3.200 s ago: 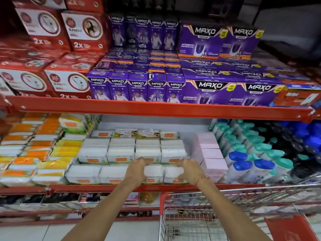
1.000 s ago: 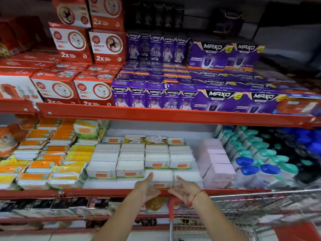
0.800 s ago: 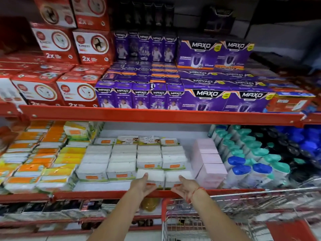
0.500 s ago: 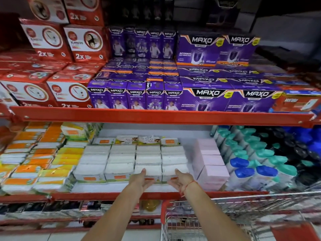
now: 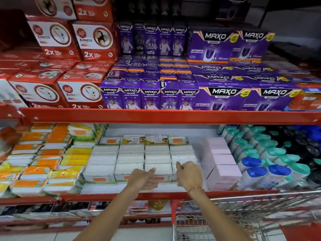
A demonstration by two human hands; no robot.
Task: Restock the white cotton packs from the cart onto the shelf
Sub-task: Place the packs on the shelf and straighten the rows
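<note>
White cotton packs [image 5: 130, 160] with orange labels lie in several rows on the middle red shelf [image 5: 156, 194]. My left hand [image 5: 143, 179] rests at the front of one row, fingers curled, thumb up, against the front pack [image 5: 157, 168]. My right hand [image 5: 189, 174] sits at the front of the rightmost row, fingers bent against its front pack [image 5: 184, 157]. Neither hand grips a pack. The wire cart [image 5: 225, 220] with a red handle stands at the lower right; its contents are not visible.
Pink boxes [image 5: 220, 164] stand right of the cotton rows, then bottles with teal and blue caps [image 5: 260, 162]. Orange and yellow packs [image 5: 43, 159] fill the left. Purple and red boxes [image 5: 173, 94] crowd the shelf above. A bare white strip runs along the shelf front.
Both hands have pushed forward from the shelf's front edge to the rows. The front cotton packs have slid back against the stacks, leaving the front strip bare.
</note>
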